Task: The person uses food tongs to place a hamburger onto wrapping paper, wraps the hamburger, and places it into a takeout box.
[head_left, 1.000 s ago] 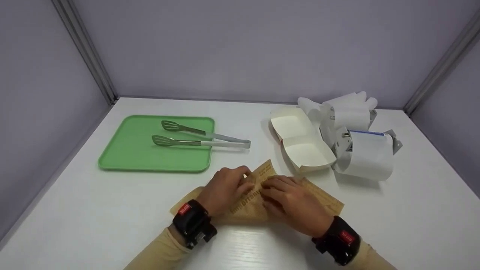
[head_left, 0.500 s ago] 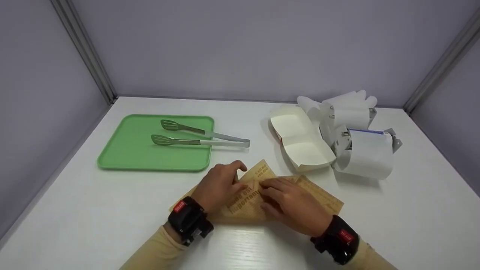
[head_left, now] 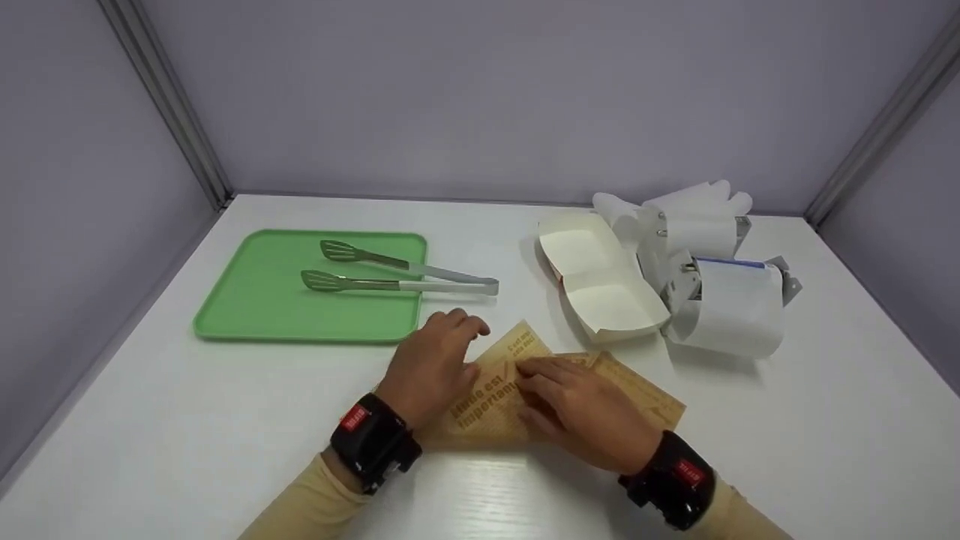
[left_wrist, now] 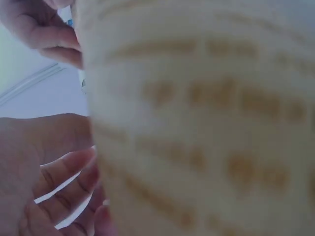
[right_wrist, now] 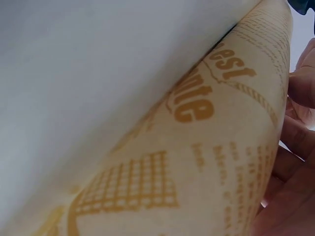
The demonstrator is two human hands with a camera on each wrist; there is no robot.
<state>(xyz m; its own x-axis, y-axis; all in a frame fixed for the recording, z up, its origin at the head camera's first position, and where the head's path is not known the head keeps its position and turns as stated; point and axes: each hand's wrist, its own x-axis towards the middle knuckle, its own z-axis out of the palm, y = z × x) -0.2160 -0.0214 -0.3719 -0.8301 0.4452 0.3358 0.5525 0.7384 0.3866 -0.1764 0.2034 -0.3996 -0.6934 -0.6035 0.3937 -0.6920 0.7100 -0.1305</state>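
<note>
A sheet of brown food wrapping paper (head_left: 487,409) with printed lettering lies folded over on the white table, one corner pointing toward the back. My right hand (head_left: 589,409) holds the fold down near its middle, fingers bent over it and thumb on the near side. At the paper's left part is my left hand (head_left: 431,367), its fingers loosely curved and spread from the thumb with nothing between them. The printed paper (left_wrist: 197,113) fills most of the left wrist view, beside the left fingers. Whatever lies under the fold is hidden.
A green tray (head_left: 255,307) sits at the left, with metal tongs (head_left: 450,286) lying across its right edge. Behind the right hand stands an opened white paper box (head_left: 615,300). Two white rolls on metal holders, including the front roll (head_left: 739,307), stand to its right.
My left hand has let go of the paper's fold and drawn back to the left, uncovering more lettering. The right hand stays in place on the paper.
</note>
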